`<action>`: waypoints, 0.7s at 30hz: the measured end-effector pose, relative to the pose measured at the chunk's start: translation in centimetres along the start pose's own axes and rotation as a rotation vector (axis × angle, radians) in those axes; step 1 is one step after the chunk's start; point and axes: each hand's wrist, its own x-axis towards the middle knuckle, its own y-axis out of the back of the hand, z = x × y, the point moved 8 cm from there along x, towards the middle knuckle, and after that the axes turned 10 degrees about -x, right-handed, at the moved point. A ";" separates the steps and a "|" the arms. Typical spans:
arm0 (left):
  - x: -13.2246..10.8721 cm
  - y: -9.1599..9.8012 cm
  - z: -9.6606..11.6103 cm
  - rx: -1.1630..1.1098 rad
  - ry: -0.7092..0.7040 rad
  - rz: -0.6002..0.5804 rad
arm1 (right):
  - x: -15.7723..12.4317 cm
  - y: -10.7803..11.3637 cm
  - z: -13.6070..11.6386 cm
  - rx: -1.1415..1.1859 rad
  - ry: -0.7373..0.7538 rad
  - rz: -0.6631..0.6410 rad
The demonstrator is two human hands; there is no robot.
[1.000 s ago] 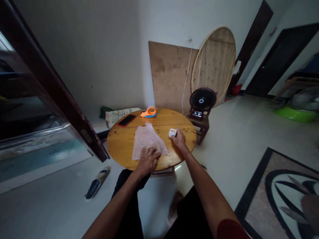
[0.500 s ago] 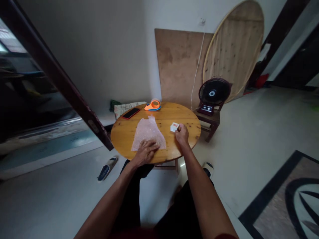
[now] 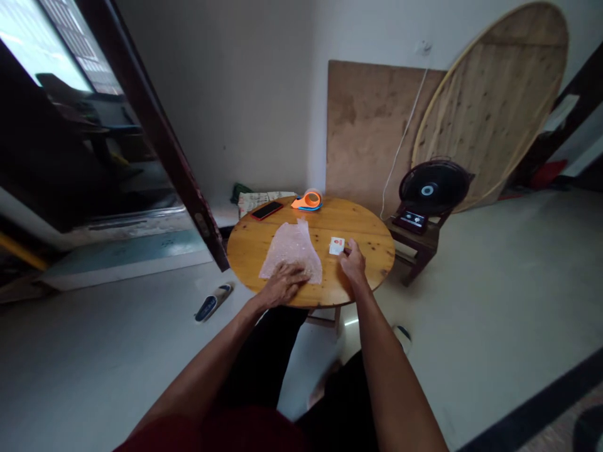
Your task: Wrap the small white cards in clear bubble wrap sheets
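A pinkish, translucent sheet of bubble wrap [image 3: 293, 242] lies on the round wooden table [image 3: 360, 216]. My left hand [image 3: 284, 280] rests flat on its near edge with the fingers stretched out. To the right, my right hand [image 3: 353, 258] pinches a small white box [image 3: 336, 246] with red print by its right side. The box is apart from the bubble wrap, just over or on the tabletop; I cannot tell which. At the table's far edge sits an orange and blue tape dispenser [image 3: 311, 200], with a red-edged phone [image 3: 267, 210] left of it.
Beyond the table's right side, a dark fan heater [image 3: 433, 188] stands on a wooden stool [image 3: 421, 242]. A brown board [image 3: 367, 125] and a big round wooden tabletop [image 3: 494, 100] lean on the wall. One shoe [image 3: 213, 302] lies on the floor at left.
The whole view has swung, so everything sits further right. The white box has turned in my right hand and shows its printed face more squarely. My left hand stays on the bubble wrap.
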 end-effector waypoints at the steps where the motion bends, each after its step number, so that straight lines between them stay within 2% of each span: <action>1: 0.0 0.0 -0.1 -0.005 0.009 0.002 | 0.1 0.0 0.3 0.024 -0.011 0.012; 12: -0.1 0.4 0.5 0.008 0.016 0.044 | 0.0 1.7 1.9 0.162 -0.079 0.186; 16: -0.2 0.5 0.3 -0.012 0.007 0.055 | 0.5 1.6 2.1 0.165 -0.087 0.179; 21: -0.2 0.4 -0.1 -0.047 -0.021 0.070 | 0.0 1.3 1.8 0.154 -0.109 0.099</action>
